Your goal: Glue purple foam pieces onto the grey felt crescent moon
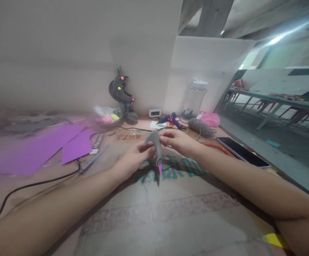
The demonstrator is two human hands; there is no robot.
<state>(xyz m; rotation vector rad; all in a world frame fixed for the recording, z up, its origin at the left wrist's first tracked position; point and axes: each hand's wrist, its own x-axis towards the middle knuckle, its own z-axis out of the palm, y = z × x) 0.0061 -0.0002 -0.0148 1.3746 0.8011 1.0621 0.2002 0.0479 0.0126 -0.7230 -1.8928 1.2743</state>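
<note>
Between my two hands, above the middle of the table, is a small curved grey piece [156, 142] that looks wrapped in yarn. A purple pointed tip shows at its lower end. My left hand [139, 156] pinches its left side with thumb and fingers. On the other side, near the top, my right hand [177, 140] grips its edge between thumb and fingertips. A grey yarn skein [202, 128] lies beyond my right hand. Behind the piece rests a blue glue gun [171, 120] with an orange trigger area.
Purple sheets [76, 145], a pen [90, 163] and a black cable [37, 184] lie left. A dark crescent-shaped ornament [121, 90] stands at the wall. Behind are a small white clock [154, 113], a clear bottle [194, 99] and a pink bag [209, 118]. A phone [243, 152] lies right.
</note>
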